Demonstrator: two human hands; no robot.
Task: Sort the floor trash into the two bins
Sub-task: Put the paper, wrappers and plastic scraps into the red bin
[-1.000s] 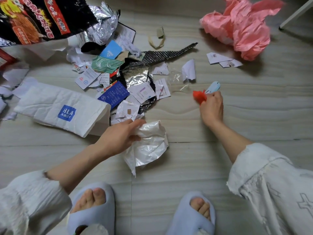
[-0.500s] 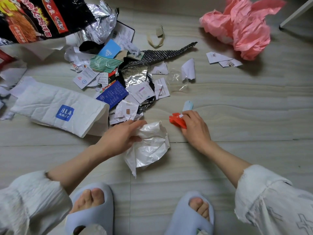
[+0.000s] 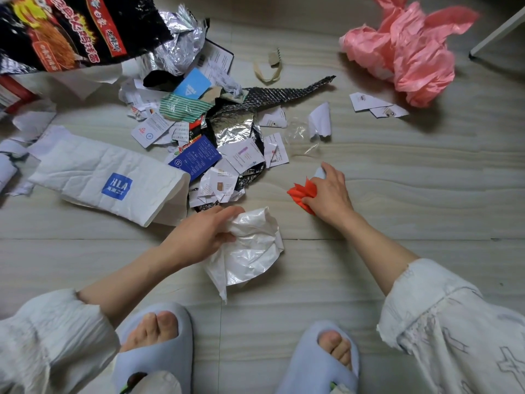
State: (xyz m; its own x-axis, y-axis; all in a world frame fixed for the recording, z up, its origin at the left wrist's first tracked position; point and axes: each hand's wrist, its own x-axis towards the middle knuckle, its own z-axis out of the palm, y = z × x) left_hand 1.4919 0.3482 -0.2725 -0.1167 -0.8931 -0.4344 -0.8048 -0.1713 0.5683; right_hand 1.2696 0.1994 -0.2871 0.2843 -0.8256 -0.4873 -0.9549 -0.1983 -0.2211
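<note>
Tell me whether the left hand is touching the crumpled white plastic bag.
Touching. The head view shows the left hand with its fingers curled into the top edge of the crumpled white plastic bag, gripping it.

Bare floor [image 3: 412,194] right of and beyond the right hand [image 3: 326,194]. Left of it, a heap of paper scraps [image 3: 244,157] and foil. Between both hands, a crumpled white bag [image 3: 250,251] under the left hand [image 3: 204,234].

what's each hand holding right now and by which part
Left hand grips the crumpled white plastic bag by its top edge. Right hand clutches the bunched orange scrap and a pale tag.
</note>
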